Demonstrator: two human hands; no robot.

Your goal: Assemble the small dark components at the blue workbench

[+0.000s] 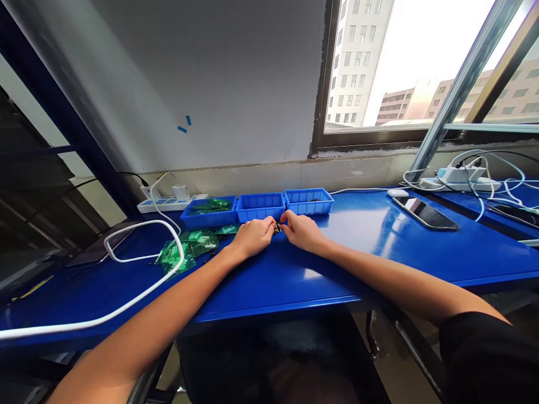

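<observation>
Over the middle of the blue table (278, 275), my left hand (254, 235) and my right hand (304, 231) meet in front of the plastic bins. Between their fingertips is a small dark part with brassy glints (277, 228), too small to name. Both hands are closed in a pinch on it. Just behind them stands the middle blue bin (260, 214), with no contents showing. The right blue bin (309, 207) has a few small dark pieces at its bottom. Green items fill part of the left blue bin (185, 217).
Green plastic packets (185, 249) lie left of my left forearm, by a thick white cable (126, 303) that loops over the table. A phone (425, 212) and a white case (397, 193) lie at the right. Power strips (461, 182) with tangled cords sit near the wall.
</observation>
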